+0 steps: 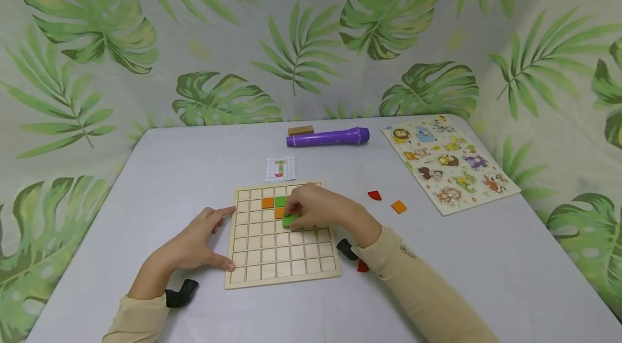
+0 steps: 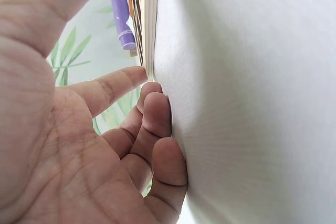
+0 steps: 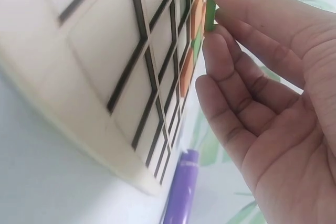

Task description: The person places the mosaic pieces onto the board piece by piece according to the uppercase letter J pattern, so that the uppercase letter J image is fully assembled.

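From where I stand, the white-covered table (image 1: 510, 267) takes up most of the space, and off to the right of the grid board lies a big animal picture board (image 1: 449, 162), set well aside, I suppose, to leave elbow room. The wooden grid board (image 1: 269, 254) itself is flat in front of the person, squarely between both arms.

The left hand (image 1: 196, 237) grips nothing: its index finger and thumb are spread against the grid board's left edge, probably to keep it from sliding. The right hand (image 1: 320, 208) is over the grid board's upper right part, thumb and fingertips pinching a small tile by its sides.

Beyond the grid board's far edge lies a purple tube (image 1: 328, 138), apparently pushed back out of the way. A small card (image 1: 280, 168), printed with a coloured figure, lies just past that same edge, I'd say for easy glancing, and a wooden block (image 1: 301, 130) is behind the tube.

Right of the grid board are a loose orange tile (image 1: 399, 207) and two red pieces (image 1: 374, 195), one partly hidden by the sleeve, seemingly kept within the right hand's reach.

On the grid board, one green and two orange tiles (image 1: 268, 203) sit in cells. The pinched green tile (image 1: 288, 221) juts from the fingertips beside the lower orange one; whether it touches the grid board, I cannot tell.
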A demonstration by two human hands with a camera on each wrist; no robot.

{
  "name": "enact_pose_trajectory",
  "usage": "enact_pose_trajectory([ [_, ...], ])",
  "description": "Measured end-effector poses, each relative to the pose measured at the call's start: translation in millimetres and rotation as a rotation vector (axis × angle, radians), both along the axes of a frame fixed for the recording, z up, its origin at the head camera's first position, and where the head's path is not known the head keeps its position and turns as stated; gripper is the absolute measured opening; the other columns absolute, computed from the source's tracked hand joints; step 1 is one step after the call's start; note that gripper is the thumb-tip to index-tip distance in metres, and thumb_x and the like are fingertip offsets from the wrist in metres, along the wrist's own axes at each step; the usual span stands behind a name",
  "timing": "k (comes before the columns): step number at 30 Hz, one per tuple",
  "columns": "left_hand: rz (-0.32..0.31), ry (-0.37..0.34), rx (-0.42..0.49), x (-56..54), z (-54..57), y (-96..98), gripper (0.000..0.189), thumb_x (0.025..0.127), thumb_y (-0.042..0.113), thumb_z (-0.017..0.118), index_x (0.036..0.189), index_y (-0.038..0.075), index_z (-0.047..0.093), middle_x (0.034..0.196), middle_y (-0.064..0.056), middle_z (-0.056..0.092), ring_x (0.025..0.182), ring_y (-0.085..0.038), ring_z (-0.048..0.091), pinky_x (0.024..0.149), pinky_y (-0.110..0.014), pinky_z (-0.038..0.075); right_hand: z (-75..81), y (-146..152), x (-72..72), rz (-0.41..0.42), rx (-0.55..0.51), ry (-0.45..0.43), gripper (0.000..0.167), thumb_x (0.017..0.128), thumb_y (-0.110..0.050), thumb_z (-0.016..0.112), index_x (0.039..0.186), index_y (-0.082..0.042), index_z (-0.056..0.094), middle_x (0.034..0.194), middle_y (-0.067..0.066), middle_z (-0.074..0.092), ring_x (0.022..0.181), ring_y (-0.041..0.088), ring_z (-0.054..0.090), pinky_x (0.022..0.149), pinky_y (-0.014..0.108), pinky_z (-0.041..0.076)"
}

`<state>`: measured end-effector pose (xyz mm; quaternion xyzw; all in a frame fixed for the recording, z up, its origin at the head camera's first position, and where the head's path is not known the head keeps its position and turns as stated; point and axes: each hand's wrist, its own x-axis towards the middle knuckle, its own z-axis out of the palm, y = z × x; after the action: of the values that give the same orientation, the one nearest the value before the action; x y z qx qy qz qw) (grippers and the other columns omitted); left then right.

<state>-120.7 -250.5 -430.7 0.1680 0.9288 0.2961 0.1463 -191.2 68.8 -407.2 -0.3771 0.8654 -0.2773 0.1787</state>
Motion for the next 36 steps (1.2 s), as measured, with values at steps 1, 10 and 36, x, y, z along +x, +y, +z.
enact_pose_trajectory([
  [1, -0.002, -0.001, 0.004, 0.3, 0.2, 0.0, 0.130, 0.061, 0.044, 0.105, 0.166, 0.008, 0.037, 0.127, -0.012, 0.052, 0.111, -0.022, 0.046, 0.095, -0.041, 0.046, -0.1, -2, -0.2, 0.005, 0.002, 0.002, 0.016, 0.091, -0.014, 0.088, 0.104, -0.009, 0.080, 0.103, 0.000, 0.077, 0.091, 0.009, 0.066, 0.085, 0.022, 0.056],
  [10, 0.003, -0.002, -0.001, -2.2, -1.5, -1.8, 0.131, 0.061, 0.048, 0.104, 0.166, 0.009, 0.037, 0.127, -0.011, 0.051, 0.113, -0.021, 0.046, 0.098, -0.044, 0.046, -1.4, -11, -1.6, 0.036, 0.023, -0.019, 0.016, 0.092, -0.016, 0.087, 0.106, -0.009, 0.080, 0.103, 0.001, 0.077, 0.087, 0.003, 0.065, 0.082, 0.020, 0.055],
  [36, -0.001, -0.003, 0.002, -2.1, -1.3, -2.7, 0.130, 0.061, 0.048, 0.104, 0.166, 0.009, 0.038, 0.125, -0.010, 0.051, 0.111, -0.020, 0.046, 0.095, -0.038, 0.045, -1.5, -19, -1.2, 0.078, 0.047, -0.017, 0.011, 0.092, -0.014, 0.087, 0.100, -0.012, 0.081, 0.099, -0.001, 0.076, 0.084, 0.004, 0.065, 0.080, 0.019, 0.054],
])
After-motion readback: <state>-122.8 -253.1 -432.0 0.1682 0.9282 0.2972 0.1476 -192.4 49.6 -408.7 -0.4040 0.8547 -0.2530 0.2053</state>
